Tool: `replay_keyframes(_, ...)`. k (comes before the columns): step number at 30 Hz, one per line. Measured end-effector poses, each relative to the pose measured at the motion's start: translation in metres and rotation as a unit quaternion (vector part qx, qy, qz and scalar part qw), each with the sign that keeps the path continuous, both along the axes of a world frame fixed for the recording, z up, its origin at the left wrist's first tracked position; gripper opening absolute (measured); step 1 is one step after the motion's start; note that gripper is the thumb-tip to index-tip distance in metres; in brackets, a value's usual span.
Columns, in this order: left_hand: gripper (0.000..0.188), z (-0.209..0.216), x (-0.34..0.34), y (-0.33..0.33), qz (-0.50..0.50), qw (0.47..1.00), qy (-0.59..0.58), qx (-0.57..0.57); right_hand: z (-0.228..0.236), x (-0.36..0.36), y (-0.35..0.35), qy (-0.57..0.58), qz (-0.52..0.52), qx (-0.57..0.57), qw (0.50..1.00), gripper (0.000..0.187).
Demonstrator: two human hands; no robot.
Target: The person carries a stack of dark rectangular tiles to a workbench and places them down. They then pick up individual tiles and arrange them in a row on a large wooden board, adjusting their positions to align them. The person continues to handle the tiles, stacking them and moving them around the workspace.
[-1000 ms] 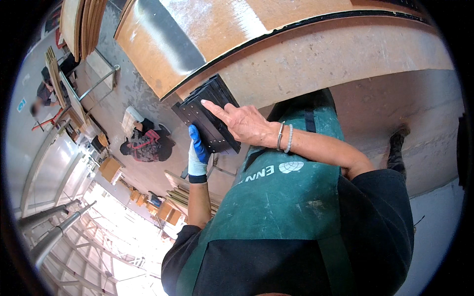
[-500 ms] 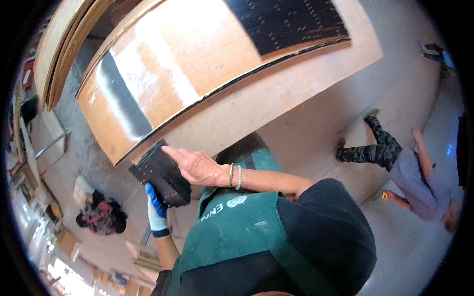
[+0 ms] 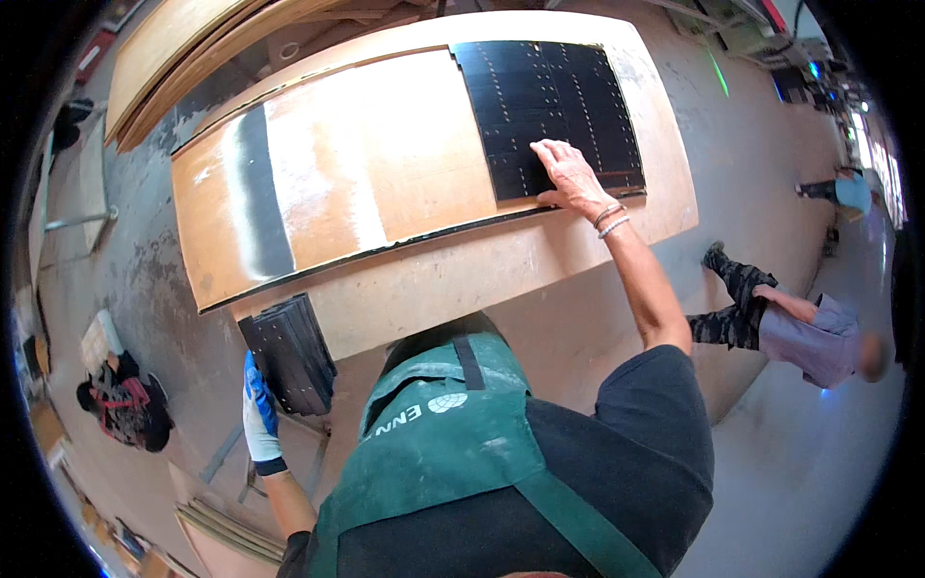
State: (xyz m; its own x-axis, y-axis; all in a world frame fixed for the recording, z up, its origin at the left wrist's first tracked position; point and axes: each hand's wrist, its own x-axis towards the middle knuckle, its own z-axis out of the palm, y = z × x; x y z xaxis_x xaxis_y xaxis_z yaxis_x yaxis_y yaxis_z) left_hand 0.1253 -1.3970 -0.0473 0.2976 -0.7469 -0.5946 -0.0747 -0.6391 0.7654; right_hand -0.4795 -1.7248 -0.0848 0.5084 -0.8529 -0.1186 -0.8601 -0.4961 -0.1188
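My left hand (image 3: 258, 409), in a white and blue glove, grips the lower left side of a stack of thin black strips (image 3: 292, 356) with small light dots along them. The stack stands tilted by the near left corner of the table. My bare right hand (image 3: 570, 178), with bracelets at the wrist, lies over the near part of a block of black dotted strips (image 3: 549, 106), set side by side on a tan board (image 3: 424, 116). Its fingers are stretched out and the thumb stands apart near the board's edge; nothing shows in its grasp.
Left of the strips, the board has whitish patches and a dark sprayed band (image 3: 266, 188). A pale table (image 3: 665, 183) carries the board. Stacked wooden sheets (image 3: 164, 72) rise at the far left. One person (image 3: 790, 323) is at the right, another (image 3: 125, 409) at the left.
My right hand has left the black stack and moved right and away, onto the laid strips. My left hand still holds the stack, now slightly farther left in the view.
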Motion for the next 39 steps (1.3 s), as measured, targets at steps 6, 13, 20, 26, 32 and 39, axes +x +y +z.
replay_keyframes(6, 0.065, 0.02, -0.027, 0.007, 0.055, 0.997, -0.042, 0.034, 0.011, 0.012, -0.029, 0.046, 0.078, 0.081, 0.993, 0.095)
replay_keyframes(13, 0.071, -0.011, -0.029, 0.018, 0.151, 0.987, -0.047, 0.034, 0.0, 0.004, -0.026, 0.02, 0.128, 0.032, 0.991, 0.078)
replay_keyframes(20, 0.064, -0.001, -0.028, 0.01, 0.078, 0.986, -0.121, 0.089, -0.006, 0.014, -0.024, 0.072, 0.131, 0.062, 0.987, 0.068)
replay_keyframes(26, 0.07, 0.007, -0.041, 0.002, 0.09, 0.985, -0.12, 0.081, 0.026, 0.018, -0.04, 0.056, 0.122, 0.071, 0.988, 0.06)
replay_keyframes(32, 0.068, 0.001, -0.035, 0.004, 0.058, 0.979, -0.165, 0.102, 0.007, -0.002, -0.118, 0.035, 0.128, 0.005, 0.991, 0.069)
replay_keyframes(39, 0.051, -0.031, -0.015, 0.03, 0.164, 0.983, -0.071, 0.052, 0.002, 0.003, -0.123, 0.052, 0.167, 0.047, 0.983, 0.081)
